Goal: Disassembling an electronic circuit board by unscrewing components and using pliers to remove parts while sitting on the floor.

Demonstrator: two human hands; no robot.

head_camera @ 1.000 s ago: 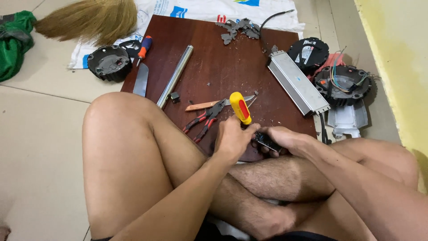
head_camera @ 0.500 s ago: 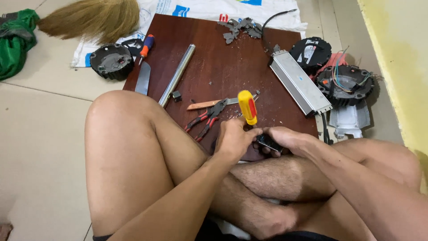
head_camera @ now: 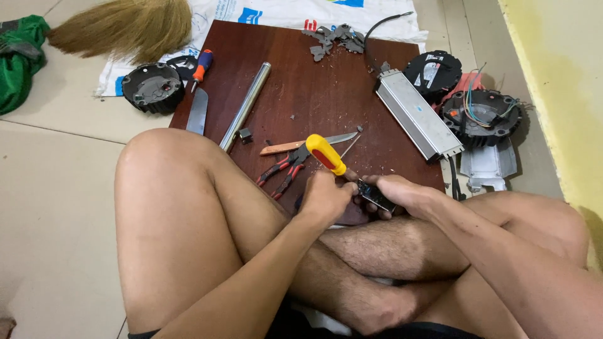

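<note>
My left hand [head_camera: 325,198] grips a screwdriver with a yellow and red handle [head_camera: 326,154], its handle tilted up and to the left, its tip down at a small dark part [head_camera: 375,194]. My right hand [head_camera: 397,191] holds that small dark part over the near edge of a dark red wooden board [head_camera: 314,81]. Red-handled pliers [head_camera: 284,171] and a knife with a wooden handle [head_camera: 301,145] lie on the board just beyond my left hand. My raised left knee [head_camera: 169,188] hides the board's near left corner.
On the board lie a metal tube [head_camera: 247,105], a grey rectangular metal box [head_camera: 417,113], a flat blade [head_camera: 197,111] and grey scraps [head_camera: 333,35]. Round black housings [head_camera: 152,86] [head_camera: 482,115] sit on either side. A broom [head_camera: 125,26] and green cloth [head_camera: 19,59] lie at the far left.
The screwdriver handle has swung from nearly upright to leaning left. Both hands stay at the small dark part.
</note>
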